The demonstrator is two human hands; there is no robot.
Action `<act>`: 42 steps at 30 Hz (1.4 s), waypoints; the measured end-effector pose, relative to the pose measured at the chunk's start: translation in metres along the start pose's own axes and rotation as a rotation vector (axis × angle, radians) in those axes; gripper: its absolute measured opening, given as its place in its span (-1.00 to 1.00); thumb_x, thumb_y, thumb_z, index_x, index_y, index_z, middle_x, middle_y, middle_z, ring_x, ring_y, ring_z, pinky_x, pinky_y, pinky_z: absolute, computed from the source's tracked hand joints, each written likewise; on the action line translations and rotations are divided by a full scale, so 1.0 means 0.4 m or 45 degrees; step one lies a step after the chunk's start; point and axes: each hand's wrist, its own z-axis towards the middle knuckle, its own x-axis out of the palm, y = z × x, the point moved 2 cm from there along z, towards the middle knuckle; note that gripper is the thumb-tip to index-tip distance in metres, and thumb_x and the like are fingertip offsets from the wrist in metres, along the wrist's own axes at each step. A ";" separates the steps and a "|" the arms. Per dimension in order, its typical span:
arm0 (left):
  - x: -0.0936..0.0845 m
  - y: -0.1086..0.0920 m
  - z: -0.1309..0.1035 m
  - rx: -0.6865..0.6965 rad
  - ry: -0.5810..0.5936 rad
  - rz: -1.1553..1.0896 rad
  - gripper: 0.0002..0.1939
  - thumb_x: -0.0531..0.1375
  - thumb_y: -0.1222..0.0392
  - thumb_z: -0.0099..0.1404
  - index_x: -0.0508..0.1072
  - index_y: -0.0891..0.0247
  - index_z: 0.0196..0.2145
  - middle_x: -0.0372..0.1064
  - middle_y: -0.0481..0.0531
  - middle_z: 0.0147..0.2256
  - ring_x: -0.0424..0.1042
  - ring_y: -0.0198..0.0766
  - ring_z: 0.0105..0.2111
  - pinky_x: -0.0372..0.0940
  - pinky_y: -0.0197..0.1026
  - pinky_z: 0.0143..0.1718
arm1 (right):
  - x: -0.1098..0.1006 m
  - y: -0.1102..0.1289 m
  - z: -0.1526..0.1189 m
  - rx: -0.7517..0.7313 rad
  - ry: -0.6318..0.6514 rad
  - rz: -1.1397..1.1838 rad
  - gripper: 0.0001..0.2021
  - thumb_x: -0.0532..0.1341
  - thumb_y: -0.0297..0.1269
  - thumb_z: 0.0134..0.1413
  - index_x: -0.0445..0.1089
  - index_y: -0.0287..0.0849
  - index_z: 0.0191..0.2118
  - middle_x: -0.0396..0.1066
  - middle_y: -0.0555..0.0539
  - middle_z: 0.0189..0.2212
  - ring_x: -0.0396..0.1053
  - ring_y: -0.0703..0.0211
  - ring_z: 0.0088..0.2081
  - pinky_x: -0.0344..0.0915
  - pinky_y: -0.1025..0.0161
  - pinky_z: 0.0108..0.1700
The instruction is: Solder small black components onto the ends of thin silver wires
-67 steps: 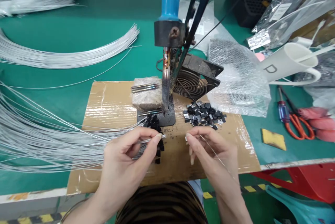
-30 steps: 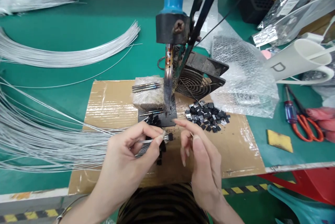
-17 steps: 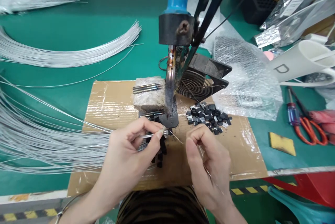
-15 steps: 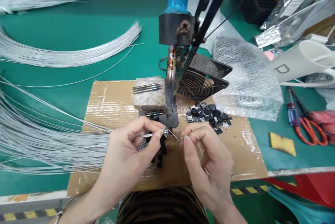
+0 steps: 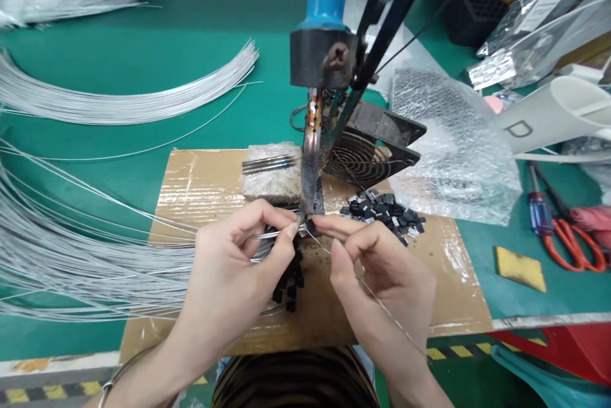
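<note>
My left hand (image 5: 243,261) pinches a grey wire (image 5: 268,235) between thumb and forefinger, its end just under the soldering iron (image 5: 311,166) tip. A small dark piece (image 5: 311,227) sits at that end, partly hidden by fingertips. My right hand (image 5: 382,274) is closed around thin solder wire (image 5: 382,303), which runs through the fingers toward the tip. Its forefinger stretches to the dark piece and seems to touch it. Below the left fingers lie several black connectors (image 5: 291,281) on wire ends; loose black and silver connectors (image 5: 384,211) form a pile right of the iron.
Cardboard (image 5: 200,179) covers the work spot on the green table (image 5: 191,64). Wire bundles (image 5: 95,268) spread leftward. Behind the iron stand a fan (image 5: 367,147) and a wrapped block (image 5: 272,179). Bubble wrap (image 5: 443,140), red-handled scissors (image 5: 570,249) and a yellow sponge (image 5: 520,268) lie right.
My right hand has moved slightly left and up, its forefinger now stretched to the iron tip. The solder wire moved with it. My left hand stays nearly in place, the wire end closer to the tip.
</note>
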 end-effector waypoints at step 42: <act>-0.003 -0.011 0.004 0.061 -0.068 -0.005 -0.88 0.35 0.33 0.26 0.59 0.16 -0.42 0.64 -0.14 -0.33 0.56 -0.45 -0.39 0.37 -0.49 -0.37 | -0.002 0.010 0.017 0.011 0.043 0.105 -0.75 0.29 -0.54 0.26 0.36 -0.04 -0.37 0.65 0.07 0.00 0.61 0.18 0.07 0.46 0.20 0.18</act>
